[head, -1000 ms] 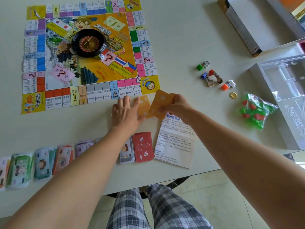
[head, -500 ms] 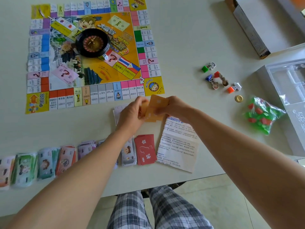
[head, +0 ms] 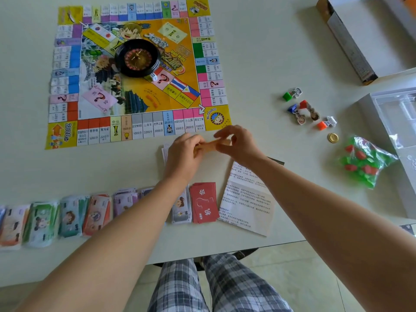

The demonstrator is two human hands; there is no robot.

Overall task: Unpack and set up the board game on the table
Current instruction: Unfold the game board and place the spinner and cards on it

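The colourful game board (head: 137, 70) lies flat at the far left of the table, with a black roulette wheel (head: 137, 57) and a white die (head: 153, 76) on it. Just below the board's lower right corner, my left hand (head: 183, 154) and my right hand (head: 238, 144) both grip a small stack of orange cards (head: 210, 145) above the table. White cards (head: 165, 150) lie partly hidden under my left hand. A red card stack (head: 204, 202) and a row of paper money piles (head: 67, 215) line the near edge.
A folded instruction sheet (head: 247, 199) lies right of the red cards. Player tokens (head: 308, 109), a gold coin (head: 332, 138) and a bag of green and red houses (head: 364, 163) sit to the right. The open box (head: 351, 41) and clear plastic insert (head: 396, 115) fill the far right.
My left hand lifted off the table and joined my right hand on the orange cards. The fanned cards have been brought together into one stack between both hands.
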